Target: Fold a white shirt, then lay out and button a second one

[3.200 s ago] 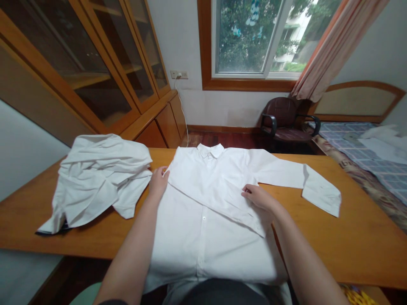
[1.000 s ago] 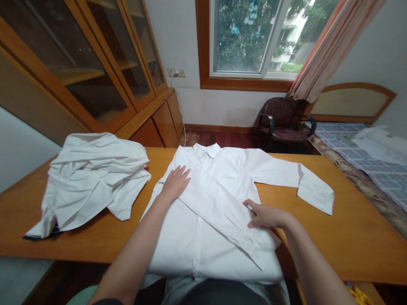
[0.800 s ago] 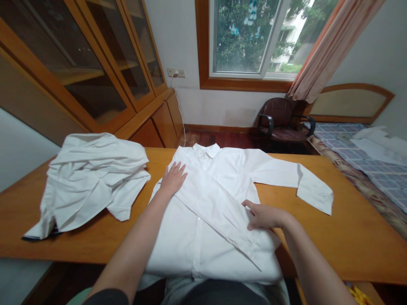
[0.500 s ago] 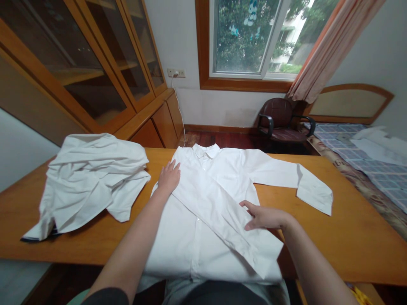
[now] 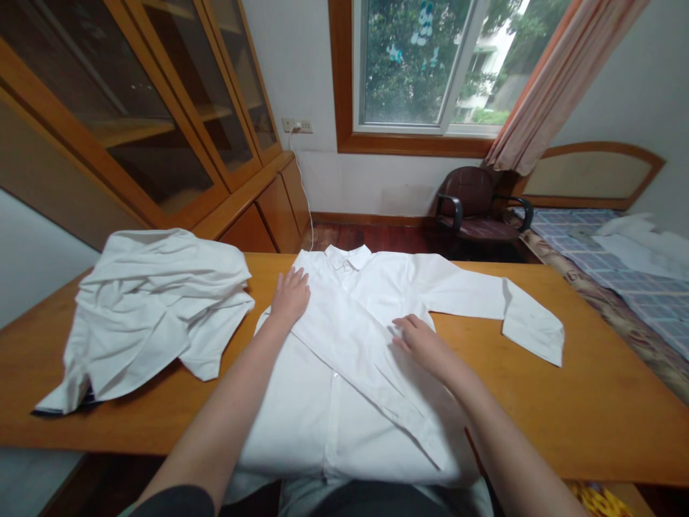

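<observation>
A white long-sleeved shirt (image 5: 301,402) lies front up on the wooden table, its collar towards the window. One sleeve is folded diagonally across the front, its cuff near the hem; the other stretches out to the right. My left hand (image 5: 291,294) rests flat on the shirt near the shoulder on the left, fingers extended. Over the middle of the shirt is my right hand (image 5: 417,341), fingers apart and slightly bent, at the edge of the folded sleeve. Whether its fingertips touch the cloth I cannot tell.
A crumpled pile of white clothing (image 5: 156,309) with a dark striped edge lies on the table (image 5: 538,409) at the left. Beyond stand a glass-fronted cabinet (image 5: 215,194), an office chair (image 5: 474,205) and a bed (image 5: 619,251). Something yellow (image 5: 600,499) shows below the table's front edge.
My right hand has moved up and left across the shirt from the cuff side. The folded sleeve's cuff end now lies flatter and narrower. My left hand has barely shifted.
</observation>
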`<move>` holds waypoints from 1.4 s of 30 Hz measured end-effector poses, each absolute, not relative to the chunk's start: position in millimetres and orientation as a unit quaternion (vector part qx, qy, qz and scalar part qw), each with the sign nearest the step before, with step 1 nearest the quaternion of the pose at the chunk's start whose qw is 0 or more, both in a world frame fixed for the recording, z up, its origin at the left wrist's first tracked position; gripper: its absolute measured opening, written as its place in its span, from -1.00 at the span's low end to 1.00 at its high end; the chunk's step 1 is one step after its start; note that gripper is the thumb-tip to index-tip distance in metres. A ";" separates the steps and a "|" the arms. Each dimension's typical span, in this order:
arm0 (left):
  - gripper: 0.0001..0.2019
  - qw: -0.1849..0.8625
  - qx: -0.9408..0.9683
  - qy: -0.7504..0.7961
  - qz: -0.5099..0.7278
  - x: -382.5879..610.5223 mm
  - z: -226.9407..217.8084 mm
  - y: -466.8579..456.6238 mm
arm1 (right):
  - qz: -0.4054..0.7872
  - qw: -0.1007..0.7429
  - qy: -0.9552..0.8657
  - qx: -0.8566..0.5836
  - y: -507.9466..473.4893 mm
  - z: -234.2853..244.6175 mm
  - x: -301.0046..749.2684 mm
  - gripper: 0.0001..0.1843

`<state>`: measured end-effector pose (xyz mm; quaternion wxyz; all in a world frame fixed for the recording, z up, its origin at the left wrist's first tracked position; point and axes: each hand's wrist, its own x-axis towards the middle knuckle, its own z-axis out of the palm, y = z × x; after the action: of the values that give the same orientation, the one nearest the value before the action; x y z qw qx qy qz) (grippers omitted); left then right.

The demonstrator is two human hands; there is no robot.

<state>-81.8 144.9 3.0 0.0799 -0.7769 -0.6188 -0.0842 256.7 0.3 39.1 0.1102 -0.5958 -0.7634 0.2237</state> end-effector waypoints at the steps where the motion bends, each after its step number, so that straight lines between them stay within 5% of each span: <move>1: -0.52 0.071 -0.788 -0.606 -0.086 -74.5 2.8 147.1 | 0.195 0.127 -0.782 -0.578 4.8 33.8 247.4 -0.54; 9: -0.40 -0.031 -0.782 -0.620 -0.054 -42.4 -19.0 175.2 | 0.075 0.134 -0.815 -0.559 17.6 -5.5 193.6 -0.45; 27: -0.35 -0.025 -0.733 -0.676 -0.069 -59.5 -25.7 206.8 | 0.025 0.125 -0.730 -0.672 -8.1 -17.4 228.1 -0.35; 36: -0.46 0.017 -0.776 -0.626 -0.075 -52.7 -21.5 159.0 | 0.036 0.083 -0.716 -0.692 -41.5 1.9 227.5 -0.39; 42: -0.50 0.010 -0.837 -0.540 -0.083 -43.5 -22.2 126.2 | 0.042 0.089 -0.731 -0.675 -14.2 33.7 225.3 -0.64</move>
<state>-43.5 126.2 -22.2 0.0103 -0.8374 -0.5402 -0.0827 225.3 -14.2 33.7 0.0894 -0.6752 -0.7310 0.0418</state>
